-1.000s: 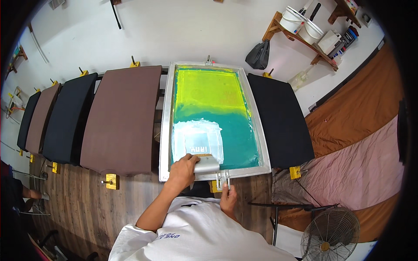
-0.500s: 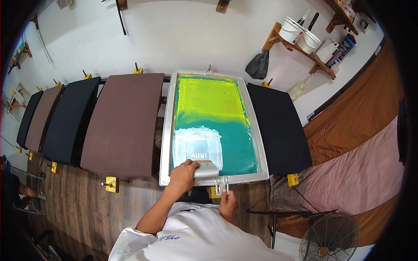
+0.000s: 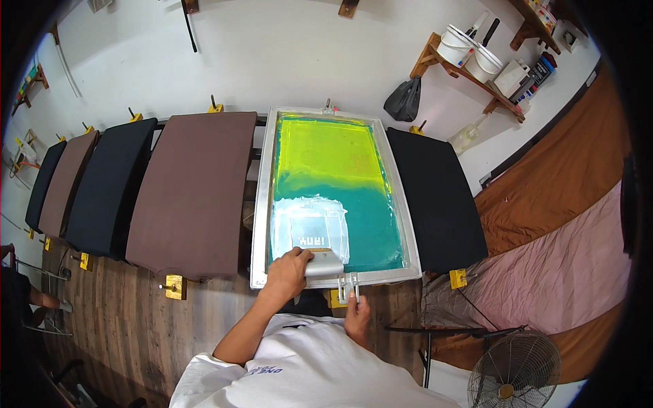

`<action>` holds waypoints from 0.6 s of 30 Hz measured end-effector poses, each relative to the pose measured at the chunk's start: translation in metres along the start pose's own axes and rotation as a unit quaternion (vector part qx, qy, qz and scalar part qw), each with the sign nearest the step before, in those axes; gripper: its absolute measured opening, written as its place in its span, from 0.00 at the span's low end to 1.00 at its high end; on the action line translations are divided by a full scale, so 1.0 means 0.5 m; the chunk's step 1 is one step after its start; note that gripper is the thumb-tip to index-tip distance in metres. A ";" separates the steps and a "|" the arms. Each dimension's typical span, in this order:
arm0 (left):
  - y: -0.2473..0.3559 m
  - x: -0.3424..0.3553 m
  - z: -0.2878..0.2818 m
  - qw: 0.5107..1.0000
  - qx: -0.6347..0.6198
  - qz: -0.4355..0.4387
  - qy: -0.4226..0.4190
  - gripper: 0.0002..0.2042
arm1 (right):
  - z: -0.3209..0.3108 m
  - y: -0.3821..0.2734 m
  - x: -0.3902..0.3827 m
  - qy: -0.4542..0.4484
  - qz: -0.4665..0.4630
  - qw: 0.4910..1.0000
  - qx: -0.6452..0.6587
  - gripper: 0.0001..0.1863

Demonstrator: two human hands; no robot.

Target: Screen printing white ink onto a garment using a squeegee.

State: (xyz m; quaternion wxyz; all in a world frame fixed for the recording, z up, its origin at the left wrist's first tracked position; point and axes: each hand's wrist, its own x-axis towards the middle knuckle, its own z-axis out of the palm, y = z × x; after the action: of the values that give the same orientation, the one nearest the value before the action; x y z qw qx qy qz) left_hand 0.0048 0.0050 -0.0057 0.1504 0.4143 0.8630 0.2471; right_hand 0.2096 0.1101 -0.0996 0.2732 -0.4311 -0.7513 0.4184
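My left hand [image 3: 286, 272] is closed around a silver squeegee [image 3: 328, 268] with a wooden edge, resting at the bottom of a screen-printing screen [image 3: 259, 234] in a metal frame. White ink [image 3: 316, 217] covers the lower left of the mesh, with pale lettering just above the squeegee; yellow-green ink [image 3: 326, 143] fills the upper part over teal. My right hand [image 3: 357, 313] grips a metal bracket [image 3: 348, 285] at the frame's front edge, its fingers partly hidden.
Fabric-covered boards in black [image 3: 439, 204] and brown [image 3: 187, 194] line both sides, with yellow clamps [image 3: 175, 288]. A wall shelf [image 3: 462, 75] holds white buckets; a black bag [image 3: 403, 98] hangs below. At right are draped cloths [image 3: 558, 245] and a fan [image 3: 513, 374]. A person's leg [image 3: 44, 299] shows far left.
The whole view has moved a little lower in the picture since the first frame. My left hand and the squeegee stay almost in place on the screen; my right hand stays at the bracket.
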 end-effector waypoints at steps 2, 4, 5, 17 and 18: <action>-0.002 0.001 0.002 1.000 0.000 0.005 0.003 0.23 | 0.000 0.004 0.001 -0.009 0.010 1.000 -0.004 0.21; -0.005 0.001 0.003 1.000 -0.001 0.009 0.006 0.22 | -0.001 -0.001 0.002 -0.009 0.006 1.000 -0.015 0.21; -0.006 0.001 0.003 1.000 -0.002 0.005 0.005 0.22 | -0.002 -0.003 0.002 -0.009 0.003 1.000 -0.025 0.21; -0.008 -0.003 0.006 1.000 -0.008 0.019 0.021 0.21 | -0.007 -0.006 0.002 -0.025 0.034 0.999 -0.017 0.21; -0.009 -0.003 0.007 0.999 -0.011 0.021 0.025 0.20 | -0.007 -0.003 0.002 -0.026 0.034 0.999 -0.018 0.21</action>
State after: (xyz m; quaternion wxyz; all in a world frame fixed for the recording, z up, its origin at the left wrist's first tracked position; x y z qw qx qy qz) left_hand 0.0045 0.0023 -0.0111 0.1279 0.4239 0.8550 0.2700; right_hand 0.2112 0.1121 -0.0962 0.2315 -0.4501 -0.7503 0.4253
